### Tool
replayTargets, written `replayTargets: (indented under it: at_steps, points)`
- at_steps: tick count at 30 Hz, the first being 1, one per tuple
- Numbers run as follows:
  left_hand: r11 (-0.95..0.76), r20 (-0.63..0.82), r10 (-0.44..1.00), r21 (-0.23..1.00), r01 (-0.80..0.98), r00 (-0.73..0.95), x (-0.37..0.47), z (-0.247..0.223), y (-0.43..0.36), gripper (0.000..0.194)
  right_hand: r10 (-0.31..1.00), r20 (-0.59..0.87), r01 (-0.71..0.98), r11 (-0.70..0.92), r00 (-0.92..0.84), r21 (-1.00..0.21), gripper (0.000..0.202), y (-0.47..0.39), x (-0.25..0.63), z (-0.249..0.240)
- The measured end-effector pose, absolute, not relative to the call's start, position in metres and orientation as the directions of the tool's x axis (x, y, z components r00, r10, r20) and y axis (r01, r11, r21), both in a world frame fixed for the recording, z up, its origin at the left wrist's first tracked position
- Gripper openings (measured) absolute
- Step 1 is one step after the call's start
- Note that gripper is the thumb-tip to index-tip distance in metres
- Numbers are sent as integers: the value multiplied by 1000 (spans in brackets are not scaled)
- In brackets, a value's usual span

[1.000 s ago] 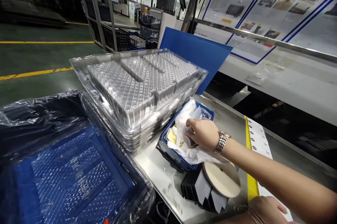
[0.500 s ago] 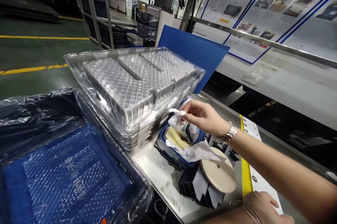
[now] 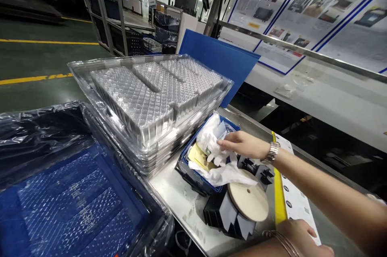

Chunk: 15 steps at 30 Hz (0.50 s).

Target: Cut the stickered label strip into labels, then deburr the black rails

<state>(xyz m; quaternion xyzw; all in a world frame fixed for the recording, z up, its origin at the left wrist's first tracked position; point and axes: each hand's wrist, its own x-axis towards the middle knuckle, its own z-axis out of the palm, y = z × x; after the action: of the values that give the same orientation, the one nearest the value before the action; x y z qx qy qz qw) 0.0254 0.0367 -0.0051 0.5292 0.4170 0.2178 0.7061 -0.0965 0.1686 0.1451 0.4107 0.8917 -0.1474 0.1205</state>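
Note:
With its fingertips pinched, my right hand (image 3: 240, 144) holds a bunched white cloth glove (image 3: 208, 134) over a small blue basket (image 3: 193, 168). Yellow material (image 3: 198, 156) lies in the basket, and another white cloth piece (image 3: 220, 174) drapes over its near rim towards a round beige disc (image 3: 248, 195). The disc rests against black and grey parts (image 3: 223, 212). At the bottom edge, my left hand (image 3: 299, 235) is over a white sheet with a yellow border (image 3: 281, 192); its fingers are partly hidden and out of frame.
Stacked clear plastic trays (image 3: 151, 96) stand behind the basket, with a blue board (image 3: 217, 55) beyond. A plastic-lined blue crate (image 3: 75, 204) is at the left. Small black parts (image 3: 264, 174) lie beside the disc. A metal rail (image 3: 302, 49) crosses the upper right.
My right hand has moved slightly right and down, and the white cloth glove now spreads more fully under its fingers. My left hand has barely moved. The view has shifted slightly.

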Motion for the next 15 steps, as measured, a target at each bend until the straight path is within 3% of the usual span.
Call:
replayTargets:
  at_steps: [2,4,9,15]
  points:
    - [332,-349,750,933,136,562,23,-3,37,48,747,-279,773,634,-603,27,28,169,-103,130]
    - [310,-330,750,941,135,573,20,-1,36,48,768,-230,771,629,-598,94,19,167,-109,118]
    - [301,-316,750,945,127,582,20,-3,36,50,732,-198,725,678,-652,121,16,156,-113,116]
    - [279,-307,767,950,138,564,21,-6,39,47,705,-188,690,709,-684,149,30,152,-115,120]
